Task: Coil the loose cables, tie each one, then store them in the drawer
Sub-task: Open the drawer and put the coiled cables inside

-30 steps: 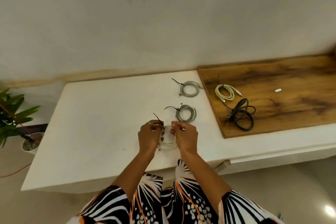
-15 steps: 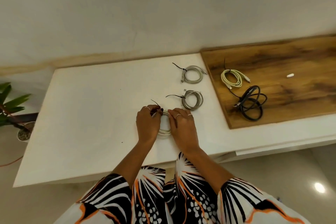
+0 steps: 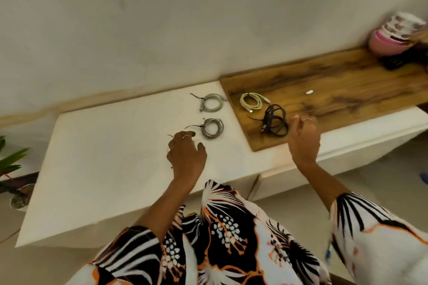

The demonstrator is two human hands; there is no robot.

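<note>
Four coiled cables are seen: two grey ones (image 3: 212, 102) (image 3: 212, 127) on the white bench (image 3: 104, 169), a yellow one (image 3: 250, 100) and a black one (image 3: 275, 121) on the wooden board (image 3: 347, 90). Left hand (image 3: 186, 154) is held over the bench, its fingers (image 3: 188, 134) loosely curled over something hidden beneath. Right hand (image 3: 303, 139) is raised beside the black coil, fingers relaxed, nothing held.

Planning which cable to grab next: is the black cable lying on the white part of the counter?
No, the black cable lies on the wooden board, beside the yellow-green cable.
</note>
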